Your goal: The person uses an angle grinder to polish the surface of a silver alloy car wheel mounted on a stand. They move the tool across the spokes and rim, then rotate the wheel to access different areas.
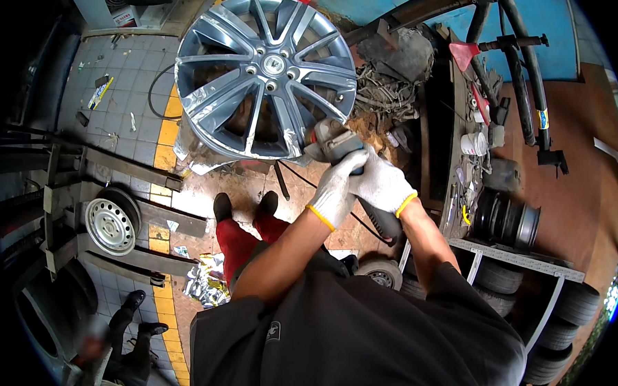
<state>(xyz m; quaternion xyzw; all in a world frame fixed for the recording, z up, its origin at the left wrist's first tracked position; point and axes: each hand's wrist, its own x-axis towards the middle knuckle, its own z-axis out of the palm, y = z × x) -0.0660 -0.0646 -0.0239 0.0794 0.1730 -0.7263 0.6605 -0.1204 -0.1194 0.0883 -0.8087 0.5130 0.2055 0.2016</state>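
A silver-grey alloy wheel rim (274, 65) lies face up in front of me, with pale scuffed patches along its near edge and spokes. Both my hands wear white gloves with yellow cuffs. A handheld power sander (337, 145) is between them, its head at the rim's near right edge; whether it touches is hard to tell. My left hand (336, 190) is closed round the tool's side near the head. My right hand (383, 181) wraps over its body, and the dark rear handle shows below. The gloves cover the middle of the tool.
A workbench (453, 187) with tools and a white cup (472, 144) runs along the right. Tyres (499, 278) fill a rack below it. A steel wheel (112, 224) rests on metal rails at left. Another person (129, 346) is at lower left. A dark hose (298, 174) hangs nearby.
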